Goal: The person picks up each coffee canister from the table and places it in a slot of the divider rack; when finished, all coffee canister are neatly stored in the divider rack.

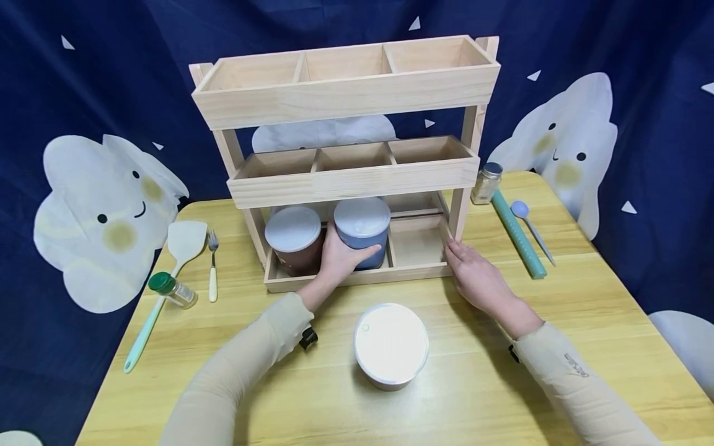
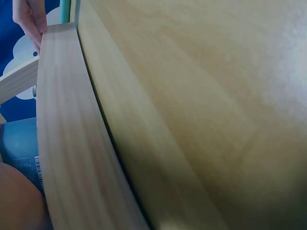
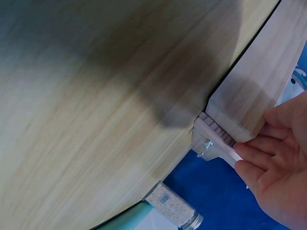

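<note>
Three-tier wooden rack (image 1: pixel 357 179) sits at the back of the table (image 1: pixel 558 347), three compartments per tier, so nine slots. Only two are filled, both on the bottom tier: a brown canister (image 1: pixel 294 243) with a white lid in the left slot and a blue canister (image 1: pixel 362 230) with a pale lid in the middle slot. The bottom right slot and all six upper ones have nothing in them.

The left hand (image 1: pixel 340 259) is wrapped around the blue canister — fingers curled across its front, thumb on the side nearest the brown one, so the grip is closed on it while it stands in the middle slot. The right hand (image 1: pixel 474 272) has its fingers laid fairly straight against the rack's lower right corner, touching the wood and holding nothing; the right wrist view shows the fingertips (image 3: pixel 249 153) pressed on that corner.

A third container, a round tub (image 1: pixel 392 344) with a white lid, stands on the table in front of the rack, between the two arms.

Left of the rack: one spatula (image 1: pixel 167 279), one fork (image 1: pixel 212 266), one green-capped shaker (image 1: pixel 171 290). Right of it: one silver-capped spice jar (image 1: pixel 486 183), one teal roll (image 1: pixel 519 234), one spoon (image 1: pixel 530 226).
</note>
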`<state>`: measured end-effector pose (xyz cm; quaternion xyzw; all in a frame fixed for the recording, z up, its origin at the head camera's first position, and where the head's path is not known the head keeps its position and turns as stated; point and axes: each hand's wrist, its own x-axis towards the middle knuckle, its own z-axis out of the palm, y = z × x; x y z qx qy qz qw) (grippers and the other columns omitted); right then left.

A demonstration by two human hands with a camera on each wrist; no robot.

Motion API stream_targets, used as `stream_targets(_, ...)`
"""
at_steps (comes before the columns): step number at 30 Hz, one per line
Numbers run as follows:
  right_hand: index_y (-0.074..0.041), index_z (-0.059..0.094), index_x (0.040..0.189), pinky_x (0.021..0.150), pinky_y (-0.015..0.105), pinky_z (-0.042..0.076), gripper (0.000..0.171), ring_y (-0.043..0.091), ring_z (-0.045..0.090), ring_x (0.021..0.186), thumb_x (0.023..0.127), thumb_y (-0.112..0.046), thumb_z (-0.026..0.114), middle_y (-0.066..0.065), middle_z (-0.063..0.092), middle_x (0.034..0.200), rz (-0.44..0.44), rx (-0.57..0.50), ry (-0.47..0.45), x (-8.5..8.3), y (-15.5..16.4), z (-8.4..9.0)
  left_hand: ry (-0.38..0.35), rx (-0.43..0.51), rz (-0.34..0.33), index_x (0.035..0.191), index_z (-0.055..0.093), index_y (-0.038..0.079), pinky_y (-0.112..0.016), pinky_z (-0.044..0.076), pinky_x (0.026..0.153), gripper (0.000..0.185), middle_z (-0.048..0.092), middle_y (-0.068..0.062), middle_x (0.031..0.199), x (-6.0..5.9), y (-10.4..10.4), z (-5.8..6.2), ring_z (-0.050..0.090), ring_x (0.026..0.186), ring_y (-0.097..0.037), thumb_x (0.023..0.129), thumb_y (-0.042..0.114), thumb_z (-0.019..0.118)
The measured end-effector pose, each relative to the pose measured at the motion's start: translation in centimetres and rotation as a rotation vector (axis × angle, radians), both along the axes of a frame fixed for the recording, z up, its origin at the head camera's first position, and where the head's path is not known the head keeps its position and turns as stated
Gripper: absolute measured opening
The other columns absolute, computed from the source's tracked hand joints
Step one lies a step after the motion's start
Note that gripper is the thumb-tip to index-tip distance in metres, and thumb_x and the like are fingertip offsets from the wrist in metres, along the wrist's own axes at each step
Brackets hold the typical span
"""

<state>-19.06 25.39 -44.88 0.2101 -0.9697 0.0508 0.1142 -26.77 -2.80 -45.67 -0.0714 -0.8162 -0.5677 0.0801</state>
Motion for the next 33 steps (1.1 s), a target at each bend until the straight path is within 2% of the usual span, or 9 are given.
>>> stream_targets(5,0.015,0.054,0.129,0.111,0.053,0.042,0.038,0.043,0.051,0.131,0.094,0.0,0.053,0.031,0.051,0.139,-0.005,0.003,-0.005,0.1,0.0,0.1,-0.005,-0.027,0.007,0.151,0.026,0.008,-0.043,0.039,0.115,0.114,0.048,-0.013,0.144,-0.1,0.0,-0.4,0.049,0.132,-0.028,0.061,0.026,0.094)
stream_targets(10,0.015,0.054,0.129,0.11,0.053,0.042,0.038,0.043,0.051,0.131,0.094,0.001,0.053,0.031,0.051,0.14,-0.007,-0.002,-0.002,0.1,-0.1,0.1,-0.013,-0.049,-0.014,0.152,0.024,0.007,-0.044,0.039,0.114,0.115,0.047,-0.015,0.145,-0.1,0.0,-0.2,0.048,0.133,-0.03,0.062,0.026,0.093)
stream_targets(12,0.015,0.055,0.129,0.11,0.053,0.043,0.037,0.043,0.051,0.131,0.094,0.001,0.054,0.032,0.051,0.139,-0.005,0.0,0.001,0.1,-0.1,0.1,-0.037,-0.048,-0.016,0.152,0.022,0.008,-0.044,0.039,0.115,0.115,0.046,-0.015,0.145,0.1,0.0,0.0,0.048,0.134,-0.03,0.063,0.026,0.093)
stream_targets(16,0.015,0.054,0.129,0.11,0.052,0.043,0.038,0.043,0.051,0.131,0.093,0.001,0.054,0.031,0.051,0.139,-0.001,0.008,0.002,0.1,-0.1,0.1,-0.091,-0.037,-0.022,0.15,0.024,0.007,-0.045,0.039,0.115,0.11,0.047,-0.016,0.144,0.6,0.0,0.2,0.048,0.134,-0.031,0.065,0.025,0.092)
stream_targets(20,0.015,0.055,0.128,0.109,0.052,0.044,0.038,0.043,0.052,0.13,0.093,0.002,0.055,0.031,0.052,0.139,0.001,0.007,0.014,0.2,-0.1,0.1,-0.122,-0.028,-0.07,0.151,0.021,0.006,-0.047,0.036,0.117,0.105,0.043,-0.018,0.148,1.5,-0.4,0.7,0.044,0.138,-0.033,0.071,0.022,0.087)
stream_targets(23,0.015,0.055,0.128,0.108,0.052,0.045,0.038,0.043,0.053,0.128,0.092,0.002,0.056,0.032,0.053,0.138,0.008,0.0,0.023,0.2,-0.1,0.1,-0.163,-0.04,-0.113,0.156,0.013,0.007,-0.049,0.027,0.122,0.103,0.03,-0.018,0.158,3.1,-1.2,1.1,0.032,0.147,-0.033,0.08,0.021,0.081)
stream_targets(27,0.015,0.056,0.127,0.108,0.052,0.045,0.037,0.043,0.055,0.127,0.092,0.004,0.055,0.032,0.054,0.136,0.013,-0.006,0.031,0.3,-0.2,0.2,-0.207,-0.127,-0.173,0.158,0.009,0.009,-0.053,0.018,0.124,0.095,0.012,-0.016,0.165,6.7,-2.9,2.0,0.016,0.153,-0.032,0.089,0.03,0.071)
stream_targets(30,0.015,0.055,0.127,0.108,0.052,0.045,0.038,0.043,0.055,0.126,0.091,0.004,0.056,0.032,0.054,0.136,0.016,-0.006,0.043,0.3,-0.1,0.3,-0.147,-0.152,-0.245,0.157,0.017,0.011,-0.055,0.019,0.123,0.077,0.017,-0.013,0.165,9.6,-4.7,2.5,0.019,0.152,-0.032,0.097,0.035,0.06)
stream_targets(33,0.016,0.055,0.127,0.107,0.053,0.045,0.039,0.044,0.055,0.126,0.091,0.004,0.056,0.032,0.054,0.135,0.025,-0.006,0.051,0.2,-0.1,0.4,-0.042,-0.07,-0.38,0.156,0.023,0.009,-0.053,0.021,0.122,0.067,0.024,-0.014,0.163,11.8,-6.6,2.2,0.025,0.15,-0.035,0.102,0.037,0.05)
